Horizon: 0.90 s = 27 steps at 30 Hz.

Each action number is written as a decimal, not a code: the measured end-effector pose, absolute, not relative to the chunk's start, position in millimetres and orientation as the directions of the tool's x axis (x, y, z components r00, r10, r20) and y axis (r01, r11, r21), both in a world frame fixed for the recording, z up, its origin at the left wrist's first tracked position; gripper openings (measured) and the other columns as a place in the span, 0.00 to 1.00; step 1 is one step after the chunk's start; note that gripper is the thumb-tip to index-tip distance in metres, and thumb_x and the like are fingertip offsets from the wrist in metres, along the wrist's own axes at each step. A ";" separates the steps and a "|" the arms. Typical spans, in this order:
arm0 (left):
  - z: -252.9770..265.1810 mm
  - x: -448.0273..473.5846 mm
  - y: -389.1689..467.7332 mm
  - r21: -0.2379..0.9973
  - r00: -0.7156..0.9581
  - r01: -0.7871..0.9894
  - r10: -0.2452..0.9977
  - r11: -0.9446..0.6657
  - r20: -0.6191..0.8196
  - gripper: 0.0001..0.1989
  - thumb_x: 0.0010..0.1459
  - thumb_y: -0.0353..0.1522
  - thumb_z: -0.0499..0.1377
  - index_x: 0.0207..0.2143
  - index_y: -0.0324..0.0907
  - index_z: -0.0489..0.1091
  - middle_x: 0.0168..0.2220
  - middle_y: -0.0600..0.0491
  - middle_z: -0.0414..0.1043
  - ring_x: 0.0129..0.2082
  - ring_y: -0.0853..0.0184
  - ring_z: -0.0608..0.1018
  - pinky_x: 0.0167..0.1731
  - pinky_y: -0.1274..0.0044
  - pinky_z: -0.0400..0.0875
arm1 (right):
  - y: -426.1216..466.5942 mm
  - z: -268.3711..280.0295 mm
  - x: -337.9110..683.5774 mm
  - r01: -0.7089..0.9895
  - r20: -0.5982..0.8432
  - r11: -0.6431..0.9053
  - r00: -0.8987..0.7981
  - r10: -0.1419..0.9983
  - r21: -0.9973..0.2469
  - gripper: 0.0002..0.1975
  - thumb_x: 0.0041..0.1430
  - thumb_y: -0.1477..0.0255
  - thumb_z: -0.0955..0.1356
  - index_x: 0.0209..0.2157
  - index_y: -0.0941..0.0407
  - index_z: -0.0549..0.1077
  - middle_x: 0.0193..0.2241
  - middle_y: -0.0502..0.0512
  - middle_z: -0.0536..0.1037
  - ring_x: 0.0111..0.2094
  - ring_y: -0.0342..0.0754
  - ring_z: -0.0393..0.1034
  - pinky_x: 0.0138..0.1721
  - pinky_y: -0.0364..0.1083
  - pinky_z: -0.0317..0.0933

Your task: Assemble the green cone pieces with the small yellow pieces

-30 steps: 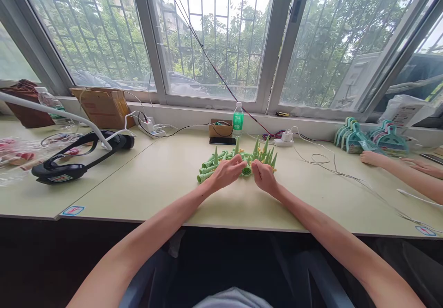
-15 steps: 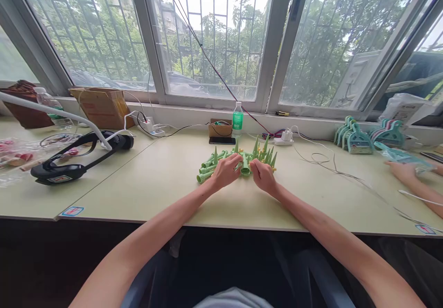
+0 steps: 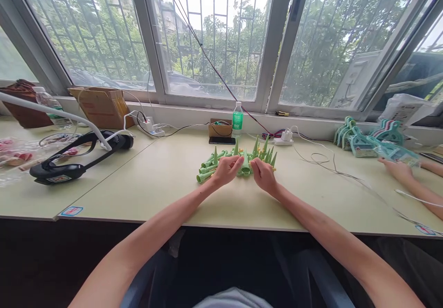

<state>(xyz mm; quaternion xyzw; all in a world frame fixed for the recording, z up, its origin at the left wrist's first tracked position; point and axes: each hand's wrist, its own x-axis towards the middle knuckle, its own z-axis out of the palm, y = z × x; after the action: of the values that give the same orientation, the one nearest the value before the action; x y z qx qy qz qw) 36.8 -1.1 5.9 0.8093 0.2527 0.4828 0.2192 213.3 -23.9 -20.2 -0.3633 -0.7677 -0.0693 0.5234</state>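
Bare left hand (image 3: pixel 226 171): fingertips shifted nearer the middle since half a second ago; curled narrow, hold hidden, cannot tell.
Bare right hand (image 3: pixel 264 175): curled opposite, hold likewise hidden.
Tapered pale-green plastic piece (image 3: pixel 245 161): between both hands, apparently central for two-handed handling.
Hollow pale-green plastic tubes (image 3: pixel 205 177): beside left hand, likely for easy reach.
Clear plastic bottle with green label (image 3: pixel 237 120): upright farther back, probably out of the way.

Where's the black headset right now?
In the head view, the black headset lies at the left on the table, in front of the large cardboard box and beside pink items in clear wrapping.
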 end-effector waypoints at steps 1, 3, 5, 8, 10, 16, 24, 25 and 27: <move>6.0 36.6 -1.7 0.603 0.427 0.183 0.616 -0.776 0.662 0.25 0.64 0.43 0.49 0.18 0.39 0.52 0.16 0.60 0.48 0.18 0.76 0.54 0.19 0.80 0.48 | -24.1 -20.2 213.3 0.632 0.854 0.726 -0.190 0.484 -0.271 0.16 0.69 0.69 0.57 0.25 0.54 0.57 0.18 0.44 0.57 0.19 0.39 0.49 0.22 0.40 0.47; 6.4 36.5 -2.9 0.616 0.466 0.164 0.611 -0.770 0.640 0.26 0.63 0.44 0.51 0.17 0.39 0.51 0.16 0.60 0.47 0.18 0.77 0.53 0.18 0.80 0.47 | -24.7 -20.2 213.4 0.633 0.854 0.726 -0.194 0.483 -0.267 0.16 0.69 0.69 0.57 0.25 0.54 0.57 0.18 0.44 0.57 0.19 0.39 0.49 0.23 0.40 0.47; 6.8 36.3 -4.0 0.640 0.497 0.151 0.617 -0.753 0.609 0.25 0.63 0.44 0.51 0.18 0.39 0.52 0.16 0.60 0.48 0.18 0.77 0.53 0.18 0.81 0.46 | -25.2 -20.3 213.5 0.630 0.854 0.730 -0.199 0.480 -0.263 0.15 0.69 0.70 0.57 0.25 0.54 0.57 0.18 0.44 0.57 0.19 0.39 0.49 0.23 0.40 0.47; 7.6 36.0 -5.0 0.661 0.520 0.144 0.624 -0.737 0.583 0.25 0.62 0.45 0.52 0.18 0.39 0.53 0.16 0.60 0.49 0.17 0.77 0.53 0.17 0.81 0.46 | -25.4 -20.3 213.8 0.627 0.855 0.735 -0.206 0.475 -0.257 0.15 0.69 0.71 0.57 0.26 0.54 0.57 0.18 0.44 0.57 0.19 0.39 0.49 0.22 0.40 0.47; 7.9 35.7 -5.0 0.648 0.529 0.149 0.614 -0.747 0.586 0.25 0.62 0.45 0.52 0.18 0.39 0.53 0.16 0.60 0.49 0.17 0.77 0.53 0.17 0.81 0.46 | -25.2 -20.3 214.1 0.630 0.853 0.733 -0.210 0.479 -0.256 0.15 0.69 0.70 0.57 0.26 0.54 0.56 0.18 0.44 0.56 0.18 0.39 0.48 0.22 0.40 0.47; 7.1 34.6 -3.2 0.584 0.546 0.189 0.579 -0.789 0.605 0.24 0.62 0.44 0.52 0.19 0.39 0.55 0.17 0.60 0.49 0.19 0.77 0.53 0.19 0.81 0.48 | -24.1 -21.0 215.6 0.640 0.838 0.719 -0.212 0.503 -0.270 0.16 0.69 0.69 0.55 0.25 0.54 0.53 0.18 0.43 0.54 0.18 0.39 0.46 0.21 0.41 0.45; 6.6 33.1 -1.6 0.455 0.555 0.227 0.498 -0.861 0.667 0.19 0.61 0.43 0.55 0.24 0.39 0.62 0.21 0.59 0.57 0.19 0.77 0.58 0.20 0.82 0.55 | -22.6 -23.4 218.0 0.653 0.825 0.701 -0.204 0.528 -0.287 0.17 0.70 0.67 0.54 0.25 0.53 0.51 0.17 0.43 0.52 0.17 0.40 0.45 0.21 0.41 0.44; 6.8 32.9 -1.5 0.438 0.556 0.227 0.485 -0.870 0.675 0.19 0.61 0.43 0.55 0.24 0.39 0.62 0.22 0.59 0.58 0.19 0.77 0.59 0.20 0.82 0.56 | -22.7 -23.3 218.0 0.653 0.824 0.701 -0.204 0.528 -0.287 0.17 0.70 0.67 0.54 0.25 0.53 0.51 0.17 0.43 0.52 0.17 0.40 0.45 0.21 0.41 0.44; 7.2 32.7 -1.2 0.416 0.562 0.225 0.466 -0.881 0.683 0.17 0.61 0.42 0.56 0.26 0.38 0.64 0.23 0.58 0.59 0.18 0.77 0.61 0.20 0.82 0.57 | -23.0 -23.2 217.9 0.649 0.823 0.705 -0.209 0.528 -0.287 0.16 0.70 0.67 0.54 0.25 0.53 0.52 0.17 0.43 0.53 0.17 0.40 0.46 0.21 0.41 0.44</move>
<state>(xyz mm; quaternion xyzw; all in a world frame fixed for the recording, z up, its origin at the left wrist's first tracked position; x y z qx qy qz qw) 32.7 -1.2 7.2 0.8723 0.1978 0.4240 0.1422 217.9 -23.0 -23.2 -0.3795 -0.7752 -0.0601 0.5014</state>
